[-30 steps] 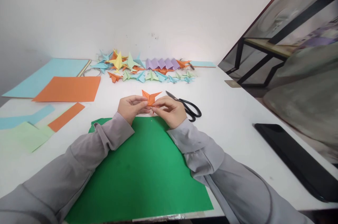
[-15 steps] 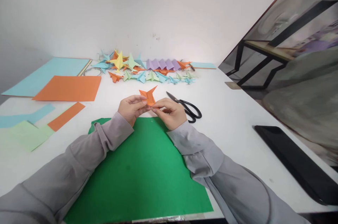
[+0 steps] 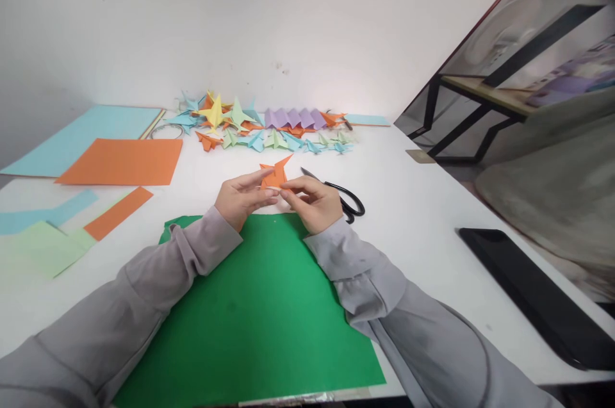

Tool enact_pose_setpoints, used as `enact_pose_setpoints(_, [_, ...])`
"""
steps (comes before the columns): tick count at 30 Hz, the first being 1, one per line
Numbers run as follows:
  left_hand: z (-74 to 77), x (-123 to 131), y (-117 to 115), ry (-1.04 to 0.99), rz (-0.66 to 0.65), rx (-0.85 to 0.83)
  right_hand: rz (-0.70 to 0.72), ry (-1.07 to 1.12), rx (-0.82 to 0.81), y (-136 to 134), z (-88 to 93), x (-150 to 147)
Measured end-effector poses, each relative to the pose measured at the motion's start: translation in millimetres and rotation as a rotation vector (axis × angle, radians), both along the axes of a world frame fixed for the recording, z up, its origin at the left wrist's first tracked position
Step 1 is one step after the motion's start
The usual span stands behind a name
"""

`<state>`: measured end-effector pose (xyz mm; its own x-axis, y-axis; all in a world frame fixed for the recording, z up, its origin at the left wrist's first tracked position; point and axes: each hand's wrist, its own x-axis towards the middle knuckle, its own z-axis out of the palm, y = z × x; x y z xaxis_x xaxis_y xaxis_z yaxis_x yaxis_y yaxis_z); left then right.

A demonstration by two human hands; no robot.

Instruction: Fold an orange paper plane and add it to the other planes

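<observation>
A small orange folded paper piece (image 3: 276, 177) with pointed tips is held up above the far edge of a green sheet (image 3: 259, 312). My left hand (image 3: 244, 198) pinches it from the left, thumb below and fingers behind or on its face. At its lower right, my right hand (image 3: 314, 202) grips it between thumb and forefinger. Just beyond my right hand lie black-handled scissors (image 3: 353, 196), partly covered by that hand, their blades pointing away to the left.
Folded paper stars and planes in several colours, with a purple pleated strip (image 3: 294, 118), line the wall. On the left lie an orange sheet (image 3: 122, 161), a blue sheet (image 3: 72, 139) and paper strips (image 3: 118, 213). A black tray-like object (image 3: 533, 293) rests at the right edge.
The orange folded paper has shifted slightly right and turned between my fingers, showing a different face. My right fingers have moved a little higher along its right side. Both hands still hold it.
</observation>
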<state>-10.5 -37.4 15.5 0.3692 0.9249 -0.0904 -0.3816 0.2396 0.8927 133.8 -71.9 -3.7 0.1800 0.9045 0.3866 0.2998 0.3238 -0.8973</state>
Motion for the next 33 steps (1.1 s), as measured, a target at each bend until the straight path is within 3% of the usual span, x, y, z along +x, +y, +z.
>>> enact_pose_setpoints(6, [-6.2, 0.3, -0.1, 0.149, 0.034, 0.204, 0.020, 0.054, -0.046, -0.3, 1.7, -0.5])
enact_pose_setpoints(14, [-2.7, 0.8, -1.3, 0.218, 0.146, 0.230, 0.092, -0.014, 0.035, -0.8, 2.3, 2.0])
enact_pose_setpoints(21, [-4.2, 2.2, -3.2, 0.199, 0.127, 0.218, 0.096, -0.022, 0.042, 0.8, -0.1, 4.1])
enact_pose_setpoints(29, [-2.0, 1.7, -5.1, 0.258, 0.181, 0.328, 0.112, -0.007, 0.032, -1.6, 2.3, 1.8])
enact_pose_setpoints(33, [0.6, 2.6, -7.8, 0.324, 0.236, 0.425, 0.109, 0.124, -0.023, -2.2, 6.2, -1.9])
